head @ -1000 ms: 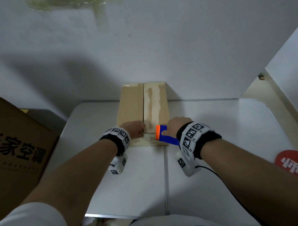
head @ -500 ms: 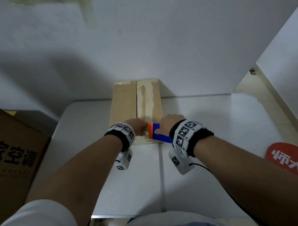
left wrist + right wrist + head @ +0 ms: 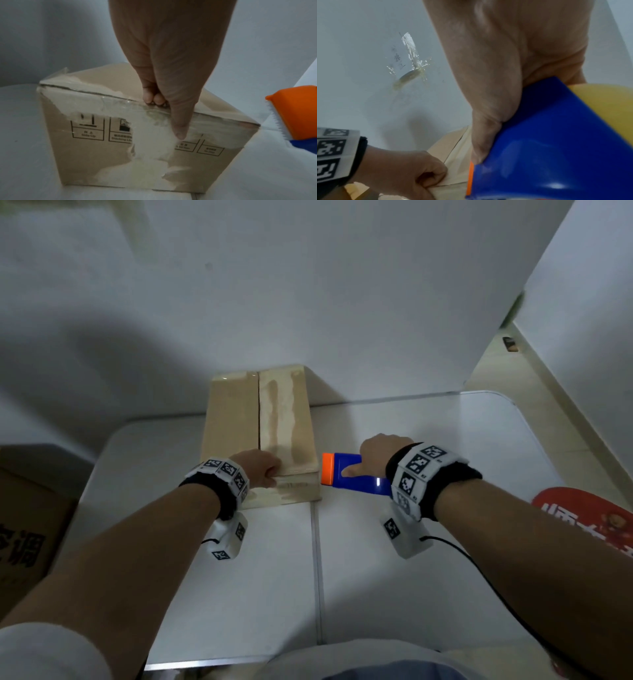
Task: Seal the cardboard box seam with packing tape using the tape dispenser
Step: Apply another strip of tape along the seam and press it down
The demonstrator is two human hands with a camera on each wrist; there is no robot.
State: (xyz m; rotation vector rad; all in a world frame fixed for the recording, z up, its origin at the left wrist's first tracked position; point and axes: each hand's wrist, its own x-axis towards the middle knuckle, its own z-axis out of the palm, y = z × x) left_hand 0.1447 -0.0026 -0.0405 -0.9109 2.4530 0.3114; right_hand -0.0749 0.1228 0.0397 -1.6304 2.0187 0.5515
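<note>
A tan cardboard box (image 3: 239,422) lies lengthwise on the white table (image 3: 428,440), its far end at the wall, its top seam (image 3: 258,412) running away from me. Clear tape wrinkles over its near face (image 3: 154,148). My left hand (image 3: 262,470) holds the near top edge, fingers curled on top and thumb (image 3: 180,128) pressed down the front face. My right hand (image 3: 376,453) grips the blue tape dispenser (image 3: 352,477) with the orange end (image 3: 298,115), just right of the box's near corner and clear of it. The yellow roll (image 3: 607,105) shows behind the hand.
A big brown carton (image 3: 30,535) stands off the table's left side. A red printed item (image 3: 589,518) lies at the right edge. The white wall (image 3: 342,302) rises just behind the box, with tape scraps (image 3: 411,54) stuck on it. A black cable (image 3: 479,570) trails from my right wrist.
My right hand has carried the dispenser off the box's near end to the right, onto open table. The left hand stays at the near edge.
</note>
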